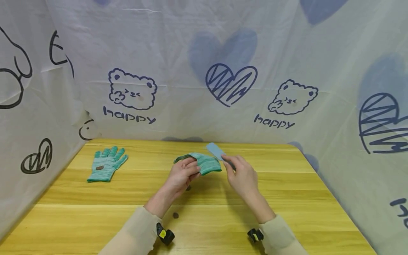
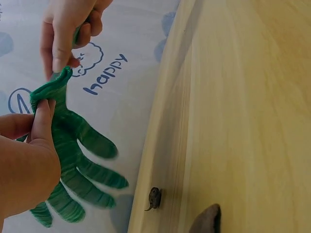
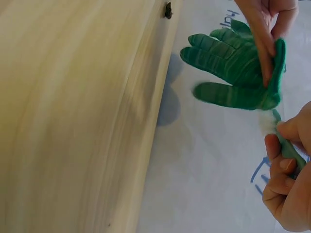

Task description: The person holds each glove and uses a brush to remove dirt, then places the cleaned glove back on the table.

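Note:
My left hand point(image 1: 183, 174) pinches the cuff of a green striped knit glove point(image 1: 208, 163), holding it above the table; its fingers hang loose in the left wrist view. My right hand point(image 1: 243, 175) grips a slim tool with a flat light blue part point(image 1: 215, 150). In the right wrist view its handle point(image 3: 290, 151) looks green, and a whitish blurred end sits close to the glove's cuff; its exact kind cannot be told. A second matching glove point(image 1: 106, 163) lies flat at the table's left, with a small brown piece point(image 1: 100, 168) on it.
Two small dark bits point(image 1: 175, 215) lie on the wooden table point(image 1: 287, 198) near my left forearm. A printed white cloth point(image 1: 178, 106) hangs behind the table and along both sides. Each sleeve cuff bears a small black device point(image 1: 165, 234).

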`<state>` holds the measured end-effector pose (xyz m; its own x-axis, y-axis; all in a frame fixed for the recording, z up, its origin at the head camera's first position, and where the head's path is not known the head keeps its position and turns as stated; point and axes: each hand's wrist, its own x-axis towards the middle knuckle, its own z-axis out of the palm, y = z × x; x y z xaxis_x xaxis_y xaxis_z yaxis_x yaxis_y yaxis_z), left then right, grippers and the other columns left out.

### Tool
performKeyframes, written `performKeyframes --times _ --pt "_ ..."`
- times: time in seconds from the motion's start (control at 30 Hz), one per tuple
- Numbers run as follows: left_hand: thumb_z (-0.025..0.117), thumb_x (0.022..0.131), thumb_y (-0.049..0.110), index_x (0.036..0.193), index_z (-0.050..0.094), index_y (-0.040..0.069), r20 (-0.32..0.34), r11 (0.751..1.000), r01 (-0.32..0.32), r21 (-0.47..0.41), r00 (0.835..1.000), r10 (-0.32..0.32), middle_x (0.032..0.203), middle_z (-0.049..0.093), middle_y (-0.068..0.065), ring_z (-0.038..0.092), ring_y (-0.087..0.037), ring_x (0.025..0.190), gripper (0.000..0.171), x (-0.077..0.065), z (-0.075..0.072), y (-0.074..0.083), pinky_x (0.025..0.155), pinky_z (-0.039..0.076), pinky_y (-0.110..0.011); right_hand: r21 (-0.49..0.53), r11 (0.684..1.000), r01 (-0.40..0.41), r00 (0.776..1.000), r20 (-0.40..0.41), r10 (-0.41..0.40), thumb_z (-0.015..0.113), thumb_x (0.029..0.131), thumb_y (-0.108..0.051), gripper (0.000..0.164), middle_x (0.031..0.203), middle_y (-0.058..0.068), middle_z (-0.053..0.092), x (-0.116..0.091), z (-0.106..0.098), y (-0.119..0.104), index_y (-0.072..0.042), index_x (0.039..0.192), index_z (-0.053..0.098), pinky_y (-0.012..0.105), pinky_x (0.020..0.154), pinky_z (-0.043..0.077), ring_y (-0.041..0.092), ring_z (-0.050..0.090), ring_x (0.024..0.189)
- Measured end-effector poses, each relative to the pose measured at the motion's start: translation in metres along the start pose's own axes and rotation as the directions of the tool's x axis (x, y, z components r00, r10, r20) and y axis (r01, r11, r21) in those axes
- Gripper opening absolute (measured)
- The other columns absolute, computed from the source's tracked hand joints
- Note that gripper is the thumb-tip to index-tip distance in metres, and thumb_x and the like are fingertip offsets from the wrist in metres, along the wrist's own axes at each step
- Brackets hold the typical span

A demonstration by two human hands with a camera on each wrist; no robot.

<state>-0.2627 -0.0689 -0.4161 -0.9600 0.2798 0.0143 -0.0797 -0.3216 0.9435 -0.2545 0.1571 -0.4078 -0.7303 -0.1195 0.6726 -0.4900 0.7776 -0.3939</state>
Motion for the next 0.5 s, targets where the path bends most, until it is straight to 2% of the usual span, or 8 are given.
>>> performKeyframes --times 0.1,0.17,0.23,0.3,0.4,0.47,0.5 --pt "0.051 0.102 -0.008 0.159 0.017 -0.014 -0.015 1.000 -0.006 0.009 1.000 0.006 0.162 0.030 -0.030 0.061 -0.014 0.125 0.067 -0.001 -0.001 0.001 0.080 0.055 -0.015 -0.020 0.999 -0.047 0.999 -0.019 0.047 0.074 0.098 -0.015 0.023 0.104 0.007 0.073 0.000 -0.001 0.004 -0.014 0.121 0.078 0.044 0.057 0.054 0.025 0.069 0.079" --pt "0.052 0.102 -0.008 0.159 0.019 -0.013 -0.024 1.000 -0.009 0.006 1.000 0.009 0.159 0.038 -0.029 0.066 -0.004 0.109 0.066 -0.002 -0.001 0.001 0.079 0.055 -0.015 -0.014 0.998 -0.067 0.997 -0.029 0.066 0.074 0.098 -0.015 0.024 0.105 0.007 0.073 0.000 -0.003 0.005 -0.014 0.121 0.077 0.045 0.059 0.055 0.026 0.070 0.080" --pt "0.052 0.101 -0.008 0.159 0.022 -0.013 -0.028 1.000 -0.011 0.007 1.000 0.011 0.151 0.052 -0.024 0.067 0.000 0.099 0.065 -0.002 -0.001 0.002 0.077 0.055 -0.016 0.003 0.998 -0.069 0.997 -0.035 0.069 0.074 0.098 -0.016 0.024 0.106 0.007 0.073 0.000 -0.005 0.004 -0.015 0.122 0.077 0.046 0.060 0.055 0.026 0.070 0.081" --pt "0.052 0.101 -0.008 0.159 0.023 -0.012 -0.020 1.000 -0.009 0.006 1.000 0.009 0.134 0.066 -0.016 0.066 0.000 0.096 0.065 -0.001 -0.001 0.002 0.078 0.055 -0.016 0.020 0.999 -0.046 0.998 -0.038 0.047 0.073 0.098 -0.016 0.024 0.107 0.007 0.073 0.001 -0.006 0.001 -0.015 0.122 0.077 0.046 0.062 0.056 0.026 0.070 0.084" --pt "0.053 0.101 -0.009 0.158 0.024 -0.013 -0.015 1.000 -0.017 0.007 1.000 0.017 0.115 0.069 -0.005 0.065 0.000 0.098 0.065 0.000 -0.001 0.002 0.079 0.055 -0.017 0.055 0.998 0.017 0.999 -0.036 -0.015 0.074 0.098 -0.015 0.024 0.108 0.008 0.074 0.001 -0.007 -0.006 -0.014 0.122 0.077 0.045 0.063 0.058 0.026 0.071 0.088" --pt "0.052 0.100 -0.009 0.158 0.023 -0.014 -0.013 1.000 -0.017 0.005 1.000 0.017 0.122 0.069 -0.010 0.065 0.000 0.099 0.065 0.000 -0.001 0.002 0.079 0.055 -0.016 0.074 0.995 0.064 0.997 -0.036 -0.061 0.074 0.098 -0.013 0.025 0.108 0.009 0.074 0.000 -0.007 -0.010 -0.013 0.122 0.077 0.043 0.063 0.058 0.026 0.072 0.089" --pt "0.052 0.101 -0.009 0.158 0.023 -0.014 -0.013 1.000 -0.020 0.006 1.000 0.021 0.130 0.067 -0.016 0.065 0.000 0.099 0.065 0.000 -0.001 0.002 0.078 0.055 -0.016 0.084 0.993 0.084 0.996 -0.034 -0.081 0.074 0.097 -0.013 0.025 0.108 0.009 0.074 -0.001 -0.006 -0.012 -0.013 0.122 0.077 0.042 0.063 0.058 0.025 0.072 0.089"
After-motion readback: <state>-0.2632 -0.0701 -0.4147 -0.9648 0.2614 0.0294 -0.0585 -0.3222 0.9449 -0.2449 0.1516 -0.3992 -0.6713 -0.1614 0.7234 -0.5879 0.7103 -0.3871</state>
